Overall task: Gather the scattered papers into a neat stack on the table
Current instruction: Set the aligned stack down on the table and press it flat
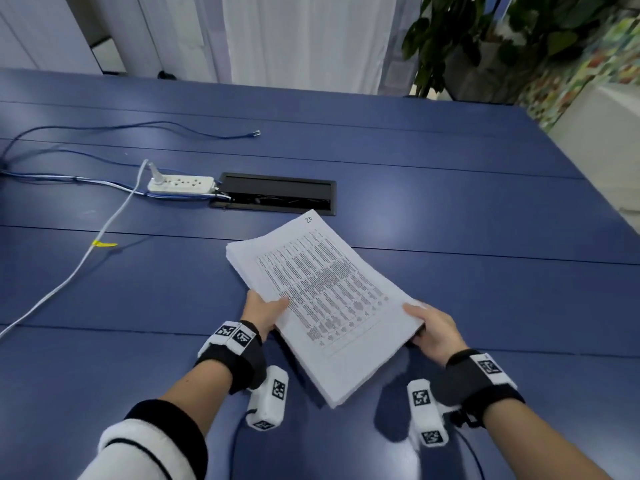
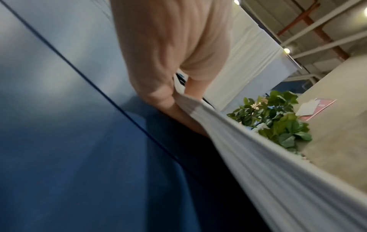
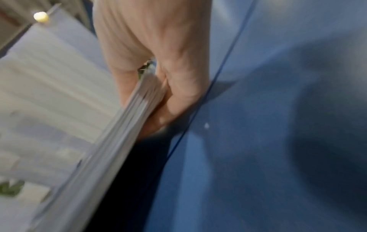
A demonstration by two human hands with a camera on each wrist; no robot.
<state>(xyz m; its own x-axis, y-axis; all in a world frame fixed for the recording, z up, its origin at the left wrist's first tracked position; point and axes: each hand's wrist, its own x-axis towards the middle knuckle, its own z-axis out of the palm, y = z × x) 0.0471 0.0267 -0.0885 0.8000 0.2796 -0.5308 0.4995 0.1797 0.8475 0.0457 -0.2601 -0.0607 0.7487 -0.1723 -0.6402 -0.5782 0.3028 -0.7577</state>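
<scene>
While held at both side edges, a thick stack of white printed papers (image 1: 322,299) tilts above the wide blue panelled desk (image 1: 450,209).

Largest to smallest: desk; stack, lifted off the surface with a shadow beneath, top sheet printed with a table and marked "20"; black recessed cable box (image 1: 277,197); white power strip (image 1: 180,185) touching its left end; left hand (image 1: 265,311) and right hand (image 1: 434,329), each grasping the stack, thumb on top, fingers beneath.
</scene>
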